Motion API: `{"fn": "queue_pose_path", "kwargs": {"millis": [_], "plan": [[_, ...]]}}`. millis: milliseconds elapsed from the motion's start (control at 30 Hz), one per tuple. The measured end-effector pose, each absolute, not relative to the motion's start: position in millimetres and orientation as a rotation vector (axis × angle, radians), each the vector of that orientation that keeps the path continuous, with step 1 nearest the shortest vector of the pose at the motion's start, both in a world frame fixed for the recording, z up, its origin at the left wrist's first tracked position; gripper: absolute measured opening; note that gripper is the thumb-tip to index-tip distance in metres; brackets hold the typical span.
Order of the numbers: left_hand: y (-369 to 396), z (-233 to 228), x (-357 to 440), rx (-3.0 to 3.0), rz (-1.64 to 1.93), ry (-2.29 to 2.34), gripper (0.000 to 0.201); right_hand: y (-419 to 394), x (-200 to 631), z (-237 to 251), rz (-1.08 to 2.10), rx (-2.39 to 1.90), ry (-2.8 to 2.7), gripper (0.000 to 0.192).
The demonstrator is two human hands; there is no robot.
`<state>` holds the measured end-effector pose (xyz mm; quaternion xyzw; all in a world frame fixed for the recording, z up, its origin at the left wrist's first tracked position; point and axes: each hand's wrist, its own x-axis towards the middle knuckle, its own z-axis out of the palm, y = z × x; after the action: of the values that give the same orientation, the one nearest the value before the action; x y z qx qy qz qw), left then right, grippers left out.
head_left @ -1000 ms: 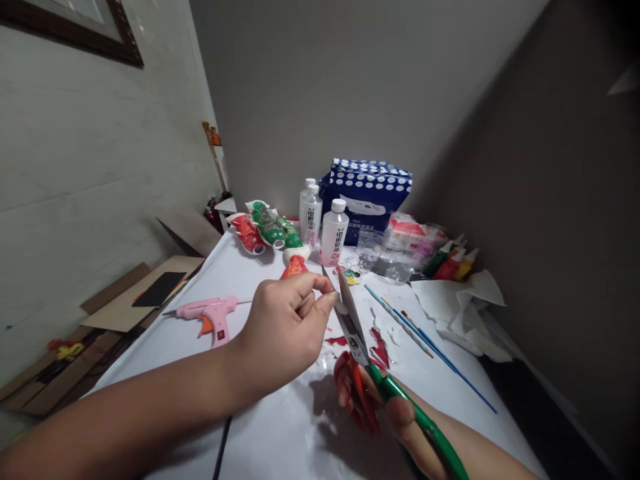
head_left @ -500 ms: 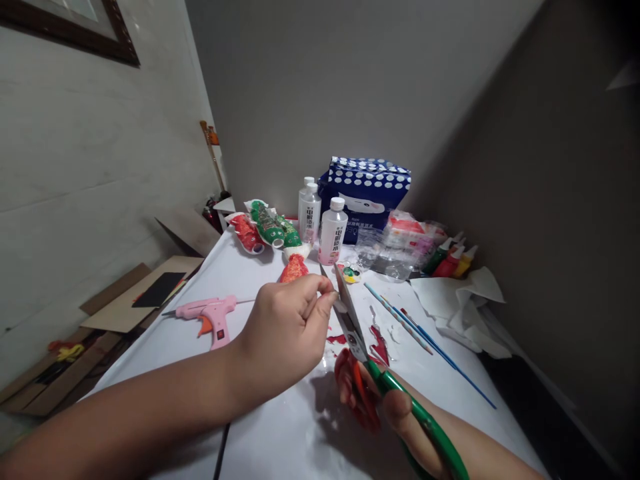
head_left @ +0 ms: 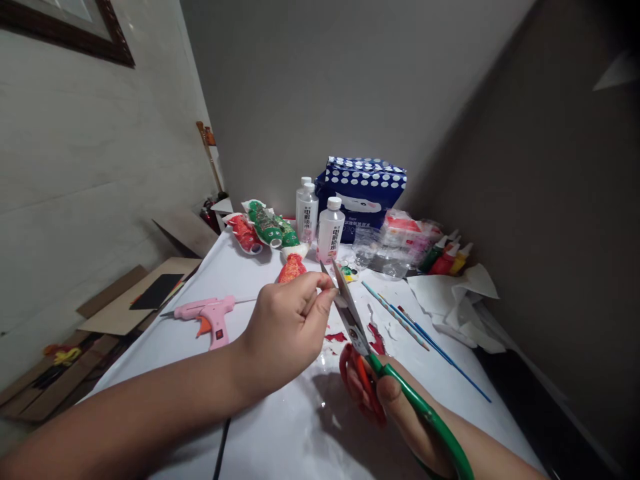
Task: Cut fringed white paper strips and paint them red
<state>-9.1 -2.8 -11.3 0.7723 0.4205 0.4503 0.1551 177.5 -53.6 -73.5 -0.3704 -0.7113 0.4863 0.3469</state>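
A small pale scrap (head_left: 334, 291), too small to identify, sits pinched between thumb and forefinger of the left hand (head_left: 287, 327), right against the blades of the scissors (head_left: 350, 313), above the middle of the white table (head_left: 165, 353). The right hand (head_left: 395, 407) is curled through the red and green handles; the blades stand slightly parted at the tips. Risk as I judge it: the fingertips lie so close to the edge that a closing cut could nick them, and so small a piece could twist or drop out of the pinch. Red offcuts (head_left: 376, 339) lie under the blades. A pink glue gun (head_left: 207, 315) is to the left, thin brushes (head_left: 425, 340) to the right, bottles (head_left: 331, 230) and a dotted blue pack (head_left: 365, 190) at the far end. Bare grey walls, dim room, cardboard (head_left: 120, 310) on the floor at left.
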Motion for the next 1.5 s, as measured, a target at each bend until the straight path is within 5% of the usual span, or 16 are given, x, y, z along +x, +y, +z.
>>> {"fn": "queue_pose_path", "kwargs": {"millis": [1133, 1333, 1500], "plan": [[9, 10, -12, 1.172, 0.713, 0.877, 0.006, -51, 176, -82, 1.182, -1.033, -1.816, 0.065], [4, 6, -7, 1.117, 0.744, 0.892, 0.033, -49, 171, -81, 1.183, -1.113, -1.755, 0.068], [1, 7, -7, 1.134, 0.797, 0.888, 0.023, -50, 171, -82, 1.141, -1.101, -1.761, 0.066]]}}
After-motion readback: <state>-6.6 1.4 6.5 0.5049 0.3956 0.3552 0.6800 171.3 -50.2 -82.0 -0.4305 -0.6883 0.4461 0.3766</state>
